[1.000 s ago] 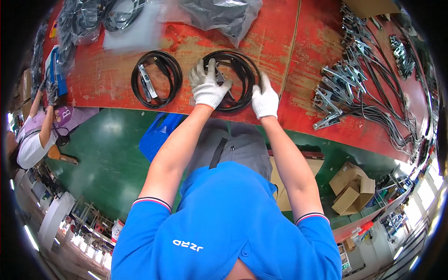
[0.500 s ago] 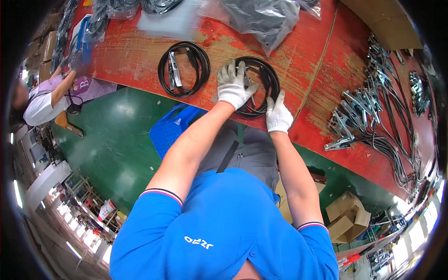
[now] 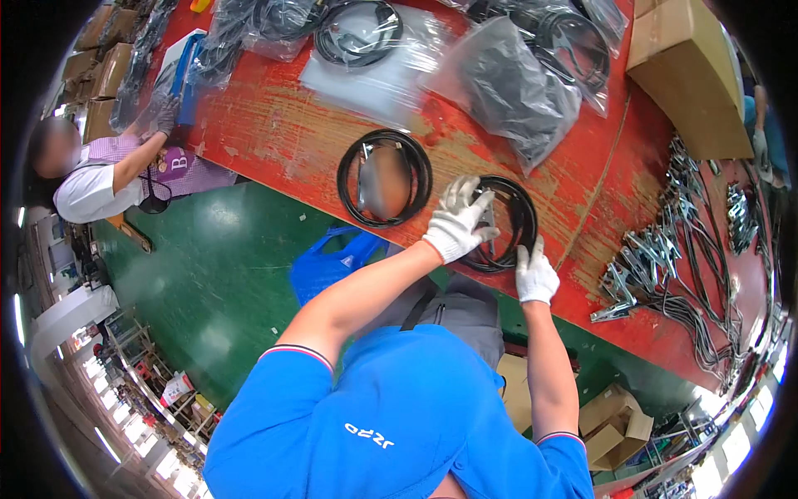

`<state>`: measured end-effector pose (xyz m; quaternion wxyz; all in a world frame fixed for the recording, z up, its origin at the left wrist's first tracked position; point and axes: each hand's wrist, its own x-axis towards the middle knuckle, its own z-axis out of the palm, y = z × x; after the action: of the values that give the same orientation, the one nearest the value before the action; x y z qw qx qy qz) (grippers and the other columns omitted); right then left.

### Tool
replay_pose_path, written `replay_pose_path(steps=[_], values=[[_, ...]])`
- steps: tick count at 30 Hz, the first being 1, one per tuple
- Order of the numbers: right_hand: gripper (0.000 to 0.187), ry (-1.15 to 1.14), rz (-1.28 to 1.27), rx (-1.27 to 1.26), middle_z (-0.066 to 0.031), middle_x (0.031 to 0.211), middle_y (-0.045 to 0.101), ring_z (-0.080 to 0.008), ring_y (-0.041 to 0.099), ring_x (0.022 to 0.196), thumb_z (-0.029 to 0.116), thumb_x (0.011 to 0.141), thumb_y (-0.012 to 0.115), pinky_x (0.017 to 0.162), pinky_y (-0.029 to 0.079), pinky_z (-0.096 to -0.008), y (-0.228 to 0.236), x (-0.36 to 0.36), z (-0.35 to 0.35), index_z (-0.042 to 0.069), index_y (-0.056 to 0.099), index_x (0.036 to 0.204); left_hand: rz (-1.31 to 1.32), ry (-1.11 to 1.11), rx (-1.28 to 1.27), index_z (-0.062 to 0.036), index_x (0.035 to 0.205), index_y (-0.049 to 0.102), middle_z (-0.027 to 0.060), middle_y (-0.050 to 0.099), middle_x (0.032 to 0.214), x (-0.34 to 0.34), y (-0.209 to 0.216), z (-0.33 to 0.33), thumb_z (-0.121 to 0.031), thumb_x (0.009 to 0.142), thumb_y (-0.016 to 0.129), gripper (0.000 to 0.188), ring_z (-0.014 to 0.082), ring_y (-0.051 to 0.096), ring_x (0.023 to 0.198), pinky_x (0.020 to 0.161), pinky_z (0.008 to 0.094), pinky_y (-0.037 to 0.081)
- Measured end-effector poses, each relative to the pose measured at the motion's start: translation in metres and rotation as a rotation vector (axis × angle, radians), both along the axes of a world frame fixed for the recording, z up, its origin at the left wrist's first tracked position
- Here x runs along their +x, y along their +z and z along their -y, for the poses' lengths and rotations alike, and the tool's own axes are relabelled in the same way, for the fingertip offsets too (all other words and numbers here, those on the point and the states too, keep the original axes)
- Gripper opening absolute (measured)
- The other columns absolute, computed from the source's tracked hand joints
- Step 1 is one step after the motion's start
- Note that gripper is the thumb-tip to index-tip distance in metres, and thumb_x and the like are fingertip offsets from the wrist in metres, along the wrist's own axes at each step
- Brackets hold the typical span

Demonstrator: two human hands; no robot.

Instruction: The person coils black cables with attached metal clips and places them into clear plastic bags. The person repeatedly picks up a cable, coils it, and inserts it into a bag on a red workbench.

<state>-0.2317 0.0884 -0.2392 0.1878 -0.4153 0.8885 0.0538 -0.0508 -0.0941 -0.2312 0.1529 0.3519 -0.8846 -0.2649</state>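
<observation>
- Black cable coil (image 3: pixel 528 214): lay flat on the red table (image 3: pixel 258 125).
- Left hand (image 3: pixel 460 223), white-gloved: fingers spread over the coil's left side.
- Right hand (image 3: pixel 535 274), white-gloved: touched the coil's lower right; whether its fingers pinched could not be told.
- Second coil (image 3: pixel 422 176): sat left of the coil.
- Metal clamps (image 3: pixel 648 256): lay right of the coil.
</observation>
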Motion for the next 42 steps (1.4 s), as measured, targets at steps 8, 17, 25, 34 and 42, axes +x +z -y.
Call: replay_pose_path(steps=[8,17,25,34,42], values=[[0.045,-0.254,-0.092,-0.066,-0.0198,0.113,0.072,-0.0434,0.071,0.098,0.052,0.107,0.044,0.082,0.056,-0.0535,0.011,-0.017,0.01,0.017,0.069,0.122,0.237,0.019,-0.161,-0.0151,0.113,0.075,0.0085,0.068,0.122,0.145,-0.006,0.272,-0.038,0.09,0.074,0.033,0.0326,0.059,0.122,0.104,0.0465,0.046],[0.02,-0.248,-0.049,-0.611,-0.0171,0.109,0.073,-0.0365,0.071,0.099,0.02,0.103,0.065,0.089,0.057,-0.0418,0.054,0.046,0.126,0.005,0.072,0.112,0.38,-0.359,-0.012,-0.0177,0.103,0.076,0.0067,0.071,0.106,0.148,-0.034,0.352,-0.034,0.093,0.069,0.021,0.0322,0.062,0.111,0.097,0.0466,0.05],[0.037,0.01,0.248,-0.678,-0.017,0.116,0.071,-0.0367,0.068,0.109,0.025,0.088,0.079,0.096,0.054,-0.044,0.06,0.119,0.311,0.006,0.071,0.119,0.438,-0.277,0.216,-0.0095,0.107,0.075,0.0169,0.073,0.109,0.11,-0.014,0.358,-0.032,0.097,0.063,0.027,0.0381,0.068,0.108,0.097,0.0487,0.052],[0.033,0.421,0.077,-0.611,-0.0096,0.111,0.071,-0.0339,0.062,0.112,0.031,0.076,0.08,0.107,0.042,-0.0559,0.02,0.127,0.383,0.016,0.073,0.104,0.44,-0.291,0.372,-0.0089,0.105,0.076,0.0162,0.075,0.109,0.096,-0.002,0.356,-0.034,0.096,0.065,0.029,0.0378,0.07,0.106,0.094,0.0474,0.053],[0.027,0.46,-0.058,-0.544,-0.0045,0.098,0.072,-0.0303,0.067,0.1,0.023,0.08,0.076,0.095,0.048,-0.0496,-0.001,0.109,0.384,0.019,0.075,0.107,0.418,-0.262,0.467,-0.0104,0.11,0.076,0.0172,0.074,0.108,0.095,-0.001,0.36,-0.039,0.094,0.066,0.034,0.0386,0.069,0.106,0.095,0.0479,0.052]])
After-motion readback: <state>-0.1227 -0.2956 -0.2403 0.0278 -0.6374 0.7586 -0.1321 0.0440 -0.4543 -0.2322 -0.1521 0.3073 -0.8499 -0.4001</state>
